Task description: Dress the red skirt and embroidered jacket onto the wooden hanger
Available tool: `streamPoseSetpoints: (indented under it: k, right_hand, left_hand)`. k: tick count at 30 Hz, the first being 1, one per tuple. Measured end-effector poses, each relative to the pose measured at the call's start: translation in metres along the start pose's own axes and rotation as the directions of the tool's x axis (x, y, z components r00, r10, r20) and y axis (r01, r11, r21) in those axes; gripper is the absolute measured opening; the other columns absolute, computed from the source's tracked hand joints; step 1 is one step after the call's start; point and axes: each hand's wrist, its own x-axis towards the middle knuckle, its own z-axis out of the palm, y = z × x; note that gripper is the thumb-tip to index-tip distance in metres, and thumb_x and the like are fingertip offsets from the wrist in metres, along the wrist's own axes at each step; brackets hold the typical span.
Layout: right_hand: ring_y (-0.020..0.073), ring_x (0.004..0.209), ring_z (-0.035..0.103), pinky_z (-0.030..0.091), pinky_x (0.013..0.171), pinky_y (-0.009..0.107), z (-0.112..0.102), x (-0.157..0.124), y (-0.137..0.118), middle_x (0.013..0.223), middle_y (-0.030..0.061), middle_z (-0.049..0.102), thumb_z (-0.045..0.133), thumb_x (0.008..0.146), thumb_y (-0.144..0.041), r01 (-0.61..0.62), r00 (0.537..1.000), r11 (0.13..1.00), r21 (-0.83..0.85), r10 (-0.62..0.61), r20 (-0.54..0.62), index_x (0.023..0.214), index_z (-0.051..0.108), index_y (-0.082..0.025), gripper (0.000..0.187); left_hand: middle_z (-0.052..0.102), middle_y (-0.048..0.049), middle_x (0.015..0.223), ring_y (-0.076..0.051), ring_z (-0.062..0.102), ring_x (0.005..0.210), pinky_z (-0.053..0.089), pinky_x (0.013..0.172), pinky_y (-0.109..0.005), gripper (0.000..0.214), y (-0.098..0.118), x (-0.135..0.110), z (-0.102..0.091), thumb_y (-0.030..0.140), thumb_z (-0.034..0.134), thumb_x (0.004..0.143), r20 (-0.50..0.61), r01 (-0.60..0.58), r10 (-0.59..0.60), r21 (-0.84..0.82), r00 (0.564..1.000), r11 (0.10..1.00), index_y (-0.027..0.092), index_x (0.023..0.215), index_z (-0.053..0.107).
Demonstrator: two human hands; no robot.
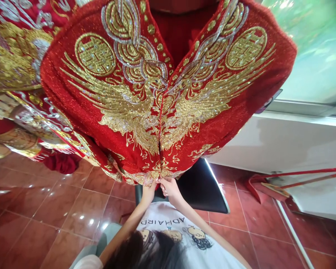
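The red-tiled floor (75,209) bears a black chair (203,186) and long-handled tools (305,172).

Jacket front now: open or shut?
Mostly shut. The red jacket meets edge to edge at the chest, but a narrow dark gap shows above the left hand and right hand.

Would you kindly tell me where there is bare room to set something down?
Bare floor shows at left, between the hanging garments and the left arm; and at right, between the black chair and the white pole. It is crowded at the hem of the red jacket, where the left hand and right hand meet.
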Motion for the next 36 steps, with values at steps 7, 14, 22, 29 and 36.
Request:
streamPoseSetpoints:
  k: [7,14,22,29,36]
  right_hand:
    - [0.0007,0.035,0.017,0.01,0.036,0.019,0.008,-0.001,0.0,0.037,-0.0103,0.03,0.059,0.052,-0.028,0.068,0.995,0.997,0.035,-0.065,-0.077,0.046,0.047,-0.018,0.017]
    - [0.0026,0.037,0.023,0.014,0.038,0.021,0.02,-0.016,-0.027,0.038,-0.0083,0.033,0.058,0.054,-0.026,0.185,0.981,0.982,0.041,-0.183,-0.063,0.045,0.047,-0.018,0.016]
    - [0.0018,0.036,0.018,0.012,0.038,0.019,0.033,-0.037,-0.075,0.039,-0.011,0.026,0.058,0.063,-0.025,0.073,0.992,0.977,0.198,-0.092,0.084,0.051,0.042,-0.018,0.021]
    - [0.0025,0.033,0.012,0.009,0.035,0.017,0.035,-0.056,-0.122,0.036,-0.0101,0.021,0.037,0.077,-0.011,-0.264,0.935,0.961,0.086,0.233,0.268,0.05,0.039,-0.018,0.028]
    - [0.0018,0.034,0.013,0.009,0.034,0.015,0.059,-0.086,-0.189,0.038,-0.01,0.024,0.038,0.082,-0.01,-0.143,0.955,0.989,0.026,0.132,0.267,0.055,0.043,-0.016,0.028]
  left_hand:
    - [0.07,-0.0051,0.076,-0.023,0.063,0.078,0.047,0.086,-0.039,0.029,-0.008,0.003,0.001,0.045,0.076,0.061,-0.004,-0.018,0.018,-0.018,1.0,1.0,0.019,0.07,0.067]
    - [0.073,-0.0079,0.09,-0.027,0.066,0.095,0.043,0.098,-0.044,0.025,-0.009,0.003,0.002,0.036,0.078,0.063,-0.035,-0.021,0.019,-0.068,0.999,0.997,0.019,0.078,0.069]
    - [0.072,-0.0094,0.107,-0.027,0.063,0.109,0.038,0.107,-0.044,0.035,-0.01,0.012,0.002,0.034,0.077,0.062,-0.025,0.008,-0.011,-0.107,1.0,0.994,0.018,0.092,0.071]
    - [0.073,-0.0094,0.1,-0.029,0.064,0.105,0.038,0.107,-0.047,0.038,-0.003,0.018,0.006,0.044,0.078,0.057,-0.039,-0.024,0.02,-0.114,0.999,0.993,0.019,0.085,0.07]
    - [0.071,-0.0065,0.073,-0.033,0.066,0.098,0.046,0.097,-0.049,0.035,-0.007,0.023,0.009,0.053,0.079,0.055,-0.026,-0.03,0.027,-0.121,0.999,0.992,0.022,0.067,0.067]
